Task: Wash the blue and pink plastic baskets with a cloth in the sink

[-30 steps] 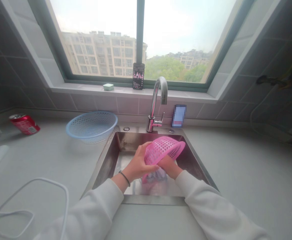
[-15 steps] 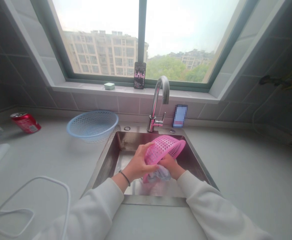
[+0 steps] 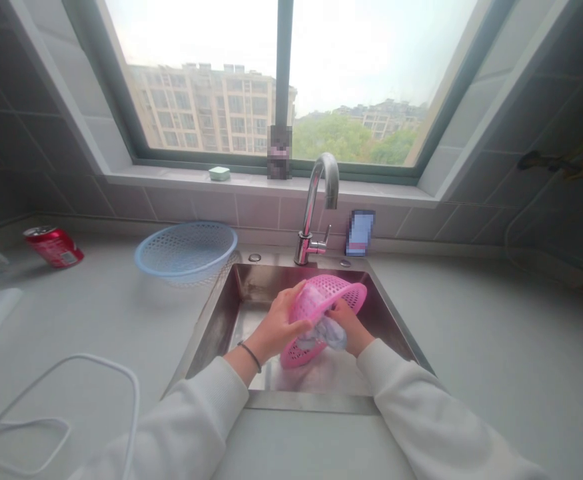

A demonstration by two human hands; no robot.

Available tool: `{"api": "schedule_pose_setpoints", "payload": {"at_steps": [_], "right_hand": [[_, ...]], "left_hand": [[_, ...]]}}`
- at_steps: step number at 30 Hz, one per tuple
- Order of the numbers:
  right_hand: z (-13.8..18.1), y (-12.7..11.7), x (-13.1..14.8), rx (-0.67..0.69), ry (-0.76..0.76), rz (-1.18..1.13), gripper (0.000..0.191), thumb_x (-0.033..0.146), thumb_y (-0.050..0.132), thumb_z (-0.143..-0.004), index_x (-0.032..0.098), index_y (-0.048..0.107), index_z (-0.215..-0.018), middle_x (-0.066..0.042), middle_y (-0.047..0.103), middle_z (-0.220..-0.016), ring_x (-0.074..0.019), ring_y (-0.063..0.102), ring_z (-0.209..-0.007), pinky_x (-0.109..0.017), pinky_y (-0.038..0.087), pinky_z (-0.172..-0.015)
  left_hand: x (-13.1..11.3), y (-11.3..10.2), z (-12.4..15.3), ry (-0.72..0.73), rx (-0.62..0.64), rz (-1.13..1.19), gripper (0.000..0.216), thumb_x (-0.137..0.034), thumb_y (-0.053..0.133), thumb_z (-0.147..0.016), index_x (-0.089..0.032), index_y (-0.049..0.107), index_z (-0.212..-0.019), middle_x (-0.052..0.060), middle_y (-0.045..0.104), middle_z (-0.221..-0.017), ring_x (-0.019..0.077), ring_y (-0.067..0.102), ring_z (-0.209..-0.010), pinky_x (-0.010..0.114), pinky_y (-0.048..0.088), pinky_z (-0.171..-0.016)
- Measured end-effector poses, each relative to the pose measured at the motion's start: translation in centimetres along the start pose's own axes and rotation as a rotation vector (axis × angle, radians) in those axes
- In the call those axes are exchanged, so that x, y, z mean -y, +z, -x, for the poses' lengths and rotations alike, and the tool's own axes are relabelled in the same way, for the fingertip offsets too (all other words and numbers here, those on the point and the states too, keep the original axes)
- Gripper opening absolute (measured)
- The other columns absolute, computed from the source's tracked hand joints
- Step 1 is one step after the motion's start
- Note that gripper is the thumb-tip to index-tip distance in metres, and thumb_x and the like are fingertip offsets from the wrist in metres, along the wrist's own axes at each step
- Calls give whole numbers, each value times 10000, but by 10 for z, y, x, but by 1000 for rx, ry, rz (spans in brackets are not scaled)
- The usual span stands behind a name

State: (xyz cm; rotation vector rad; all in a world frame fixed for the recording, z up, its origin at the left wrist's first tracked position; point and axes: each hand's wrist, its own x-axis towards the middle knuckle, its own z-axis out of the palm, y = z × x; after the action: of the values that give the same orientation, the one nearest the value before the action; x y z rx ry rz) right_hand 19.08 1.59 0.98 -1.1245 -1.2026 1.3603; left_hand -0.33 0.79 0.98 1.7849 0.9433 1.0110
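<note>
Cloth (image 3: 336, 333) bulging further right, we're wiping, seemingly unfinished, left hand (image 3: 280, 325) clamping pink basket (image 3: 325, 287), right hand (image 3: 351, 326) grip unclear.

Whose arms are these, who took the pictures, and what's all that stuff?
There's no robot here, just a person using two bare hands. The camera is worn on their head, looking forward and down, so you see roughly what they see. Every picture comes from that camera.

The left hand grips a tilted pink basket full of little holes, over the sink. The right hand is at the basket with what looks like a pale, crumpled cloth. Its fingertips are partly hidden, so I can't tell how it grips.

On the counter are a blue basket, a red can lying on its side and a white cable. The tap stands behind the sink.
</note>
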Motion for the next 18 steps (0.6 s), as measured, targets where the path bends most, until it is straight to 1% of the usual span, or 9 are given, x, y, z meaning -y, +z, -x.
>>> {"api": "schedule_pose_setpoints", "payload": {"at_steps": [2, 4, 6, 10, 12, 14, 16, 18], "right_hand": [[-2, -7, 0, -96, -44, -122, 324, 265, 753, -680, 253, 709, -1001, -21, 780, -920, -273, 725, -877, -482, 563, -909], [-2, -9, 1, -112, -77, -220, 315, 301, 735, -712, 277, 700, -1024, -5, 780, -955, -260, 723, -908, -464, 557, -940], [0, -6, 1, -66, -66, -216, 328, 306, 743, -715, 268, 703, -1038, -8, 782, -969, -263, 724, -923, -466, 548, -961], [5, 5, 4, 91, 23, -25, 348, 238, 789, -644, 205, 733, -986, -49, 791, -948, -295, 728, -906, -505, 545, -950], [7, 6, 7, 130, 2, 34, 357, 224, 793, -640, 200, 737, -992, -63, 791, -982, -306, 722, -951, -509, 539, -964], [9, 2, 10, 104, -62, 23, 348, 263, 781, -686, 211, 734, -1027, -73, 785, -1036, -313, 709, -1020, -503, 531, -990], [9, -3, 11, 26, -120, -60, 350, 328, 761, -731, 245, 721, -1069, -69, 775, -1089, -309, 701, -1063, -488, 534, -1001], [9, -6, 10, -27, -137, -140, 368, 367, 756, -747, 282, 706, -1101, -56, 768, -1125, -295, 705, -1064, -471, 544, -996]], "left_hand": [[0, -1, 0, -9, 26, 28, 946, -604, 740, -771, -262, 348, -1561, 141, 400, -1530, 381, 338, -1451, 564, 228, -1225], [-1, -1, 1, -25, 54, 45, 943, -561, 779, -756, -278, 361, -1553, 135, 411, -1529, 372, 368, -1438, 556, 252, -1218], [-3, -1, 2, -28, 66, 55, 954, -506, 819, -732, -282, 375, -1546, 132, 424, -1514, 363, 402, -1414, 543, 279, -1208], [-7, 0, 3, 4, 57, 61, 951, -435, 845, -711, -280, 397, -1537, 124, 430, -1489, 354, 418, -1397, 521, 289, -1210], [-8, -1, 3, 6, 65, 49, 930, -415, 846, -712, -294, 415, -1528, 114, 446, -1465, 353, 433, -1381, 525, 295, -1206], [-10, -2, 3, 1, 74, 39, 919, -407, 851, -709, -300, 431, -1519, 109, 459, -1441, 354, 447, -1364, 530, 303, -1200], [-10, -2, 3, -10, 72, 43, 919, -405, 861, -699, -307, 442, -1511, 105, 462, -1421, 353, 459, -1347, 529, 323, -1188], [-10, -2, 3, -19, 71, 59, 919, -402, 868, -692, -317, 447, -1505, 100, 461, -1406, 349, 471, -1331, 526, 343, -1174]]}}
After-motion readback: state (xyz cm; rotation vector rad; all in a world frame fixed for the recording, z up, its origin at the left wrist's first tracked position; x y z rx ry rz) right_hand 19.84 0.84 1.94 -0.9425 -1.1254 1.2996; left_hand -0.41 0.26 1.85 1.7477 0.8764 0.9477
